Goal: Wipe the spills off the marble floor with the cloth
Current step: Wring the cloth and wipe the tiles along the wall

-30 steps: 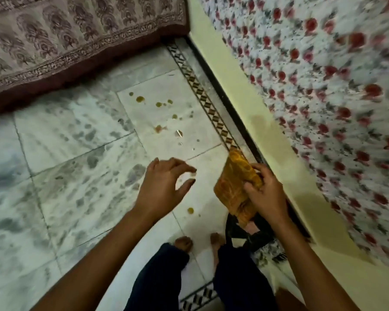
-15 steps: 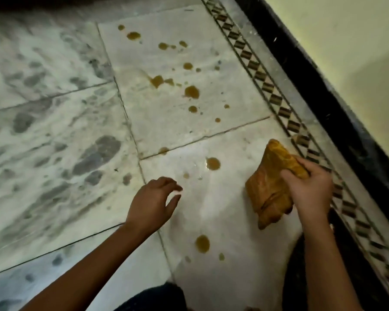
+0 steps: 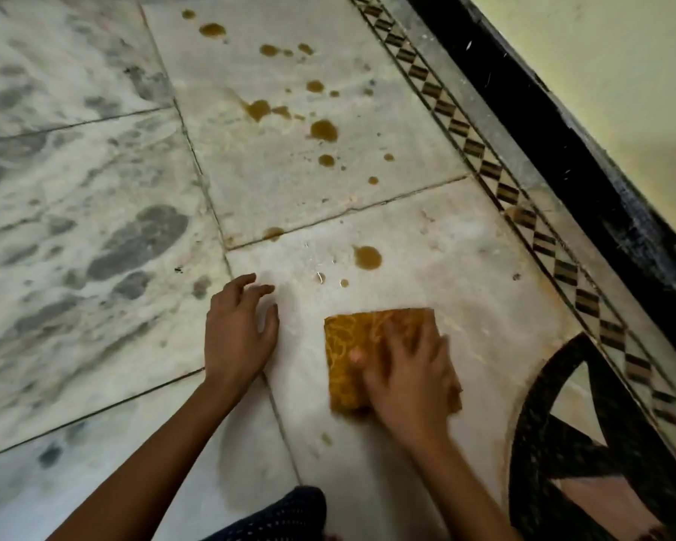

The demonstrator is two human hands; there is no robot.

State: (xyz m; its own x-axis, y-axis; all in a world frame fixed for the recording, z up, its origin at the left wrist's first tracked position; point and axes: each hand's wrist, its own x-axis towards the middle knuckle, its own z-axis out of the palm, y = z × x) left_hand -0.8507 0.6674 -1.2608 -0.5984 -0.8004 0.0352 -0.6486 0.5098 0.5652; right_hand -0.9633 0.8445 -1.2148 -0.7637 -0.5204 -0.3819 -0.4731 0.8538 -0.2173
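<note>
A folded orange patterned cloth (image 3: 352,345) lies flat on the white marble floor (image 3: 426,244). My right hand (image 3: 410,369) presses down on it with spread fingers and is motion-blurred. My left hand (image 3: 237,333) rests on the floor to the cloth's left, fingers loosely spread, holding nothing. Several brown spill drops dot the tiles ahead: one large drop (image 3: 367,257) just beyond the cloth, another (image 3: 323,130) farther up, more (image 3: 212,30) near the top. A small drop (image 3: 326,439) sits below the cloth.
A patterned inlay border (image 3: 484,169) and a black skirting (image 3: 586,177) run diagonally along the cream wall (image 3: 621,52) on the right. A dark curved inlay (image 3: 562,443) lies at lower right. My dark-clothed knee (image 3: 285,513) is at the bottom.
My right hand brought the cloth down from the air and now presses it flat on the floor over a drop near me. My left hand lowered onto the tile. The view moved closer.
</note>
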